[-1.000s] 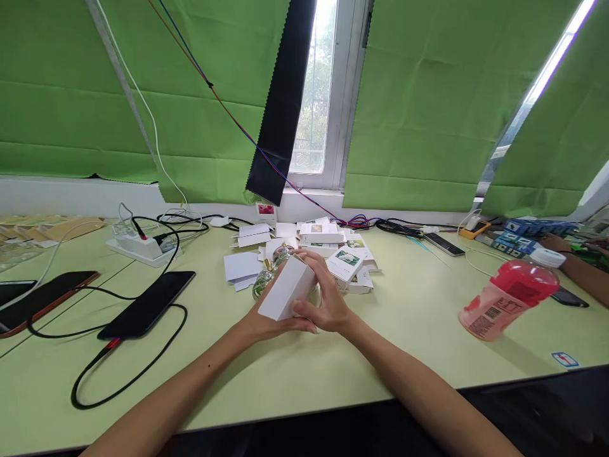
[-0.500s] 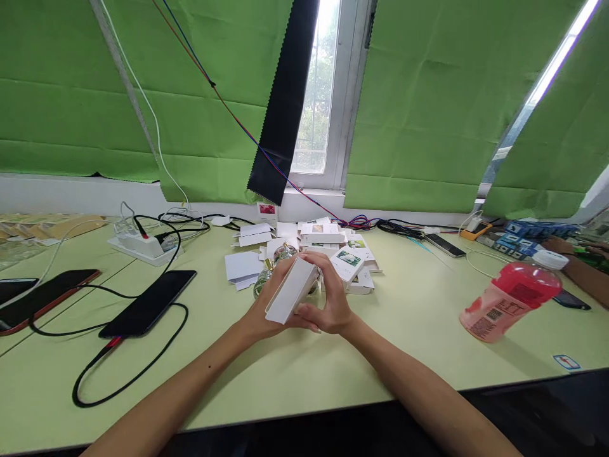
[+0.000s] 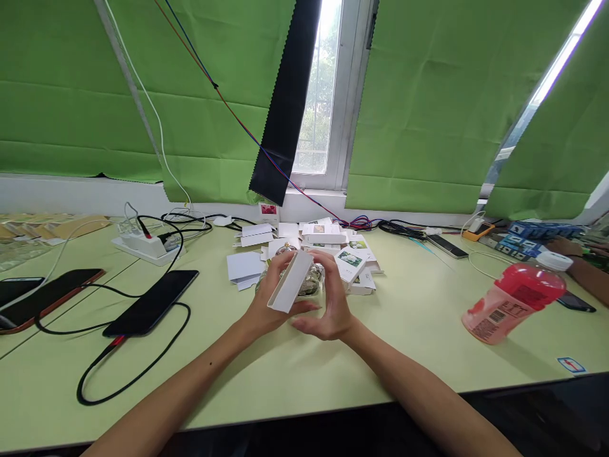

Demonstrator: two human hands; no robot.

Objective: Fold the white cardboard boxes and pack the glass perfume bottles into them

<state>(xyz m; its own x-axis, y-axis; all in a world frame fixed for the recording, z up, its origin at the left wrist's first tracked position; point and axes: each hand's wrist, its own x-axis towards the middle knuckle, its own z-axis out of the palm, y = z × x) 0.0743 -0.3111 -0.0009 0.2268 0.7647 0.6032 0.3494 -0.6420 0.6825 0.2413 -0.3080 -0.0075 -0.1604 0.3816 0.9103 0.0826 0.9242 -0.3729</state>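
Observation:
My left hand (image 3: 266, 303) is closed around a small white cardboard box (image 3: 291, 282), held tilted above the table. My right hand (image 3: 333, 301) curves beside it, fingertips at the box's far edge. Its thumb is spread away from the fingers and clear of the box, with a gap between. Behind my hands sit shiny round glass-and-metal objects (image 3: 311, 282), partly hidden, their kind unclear. Beyond them lies a heap of white printed boxes (image 3: 351, 263), and to its left are folded white cards (image 3: 245, 266).
At left, phones (image 3: 151, 303) lie among black cables near a white power strip (image 3: 145, 246). A pink drink bottle (image 3: 514, 301) stands at right, with another phone (image 3: 447, 245) behind it. At the far right edge is another person's arm (image 3: 583, 270).
The white box has turned and now shows a narrower face. My right thumb has come away from it, widening the gap between thumb and fingers. The round objects behind show more.

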